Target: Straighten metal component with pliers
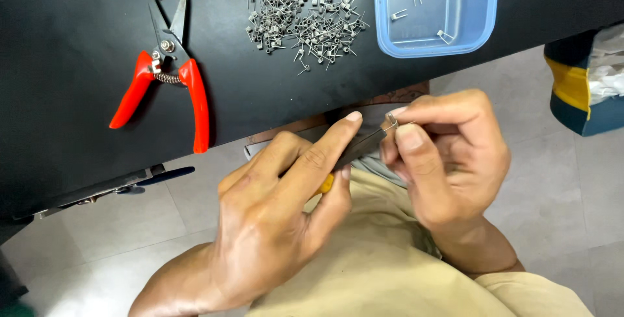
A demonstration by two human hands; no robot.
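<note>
From the head view I take the black table (78, 50) as my landmark; its near edge runs diagonally across the picture, and both hands sit just off that edge, over a lap in tan cloth (383, 252).

My left hand (279, 219) is closed around a thin tool (361, 149) with a dark grey metal blade and a bit of yellow handle showing under the fingers. The index finger lies stretched along the top of the blade, its tip close to the table's edge, and the other fingers curl under the handle.

My right hand (448, 154) is pressed together on a small bent wire piece (391, 119), thumb and forefinger pinching it. The piece sits just off the table's near edge, and the tip of the blade meets it there; I cannot tell whether the blade touches the wire or only the fingers.

On the table, well back from the edge, lies a pile of small grey wire pieces (302, 14), loosely heaped, with a few strays toward the near edge. To the right of the pile on the table stands a shallow blue plastic tray (484, 24) with a handful of the same wire pieces inside. To the left of the pile lie red-handled snips (166, 73), jaws apart and pointing away from the table's near edge, a spring between the handles.

Below the table's left part, a dark metal bracket with a blue-tipped part (123, 184) sticks out over the grey tiled floor (572, 180).
</note>
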